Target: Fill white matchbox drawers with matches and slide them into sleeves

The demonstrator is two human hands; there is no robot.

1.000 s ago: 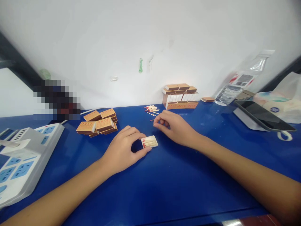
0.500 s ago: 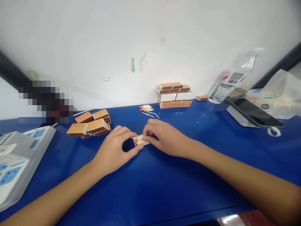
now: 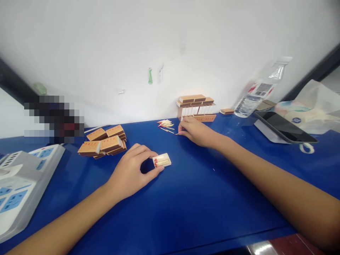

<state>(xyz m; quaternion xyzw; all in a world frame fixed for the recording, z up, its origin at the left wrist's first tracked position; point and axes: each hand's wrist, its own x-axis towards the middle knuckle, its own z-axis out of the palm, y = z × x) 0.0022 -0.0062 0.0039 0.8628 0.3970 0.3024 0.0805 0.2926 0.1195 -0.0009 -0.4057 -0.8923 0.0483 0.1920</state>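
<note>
My left hand (image 3: 132, 170) holds a small white matchbox tray (image 3: 166, 157) by its left end, thumb in front and fingers behind. Several red-headed matches lie inside it, heads toward my left hand. Farther back and to the right, my right hand (image 3: 195, 130) pinches a single matchstick (image 3: 176, 134) between thumb and fingertips, close to the table; most of it is hidden by the fingers. Just left of those fingertips lies a loose heap of matches (image 3: 166, 124). Behind the hand stands a structure of matchboxes and matchsticks (image 3: 196, 102), its lower part partly covered by the hand.
Closed matchboxes (image 3: 110, 142) are piled left of my left hand. One matchbox (image 3: 227, 111) lies by a leaning water bottle (image 3: 253, 95). A phone (image 3: 287, 127) and a tissue pack (image 3: 297, 115) are at right, a white-and-blue power strip (image 3: 32, 184) at left.
My right hand has left the tray and moved back and right to a loose matchstick, now between its fingers. My left hand still holds the tray.
</note>
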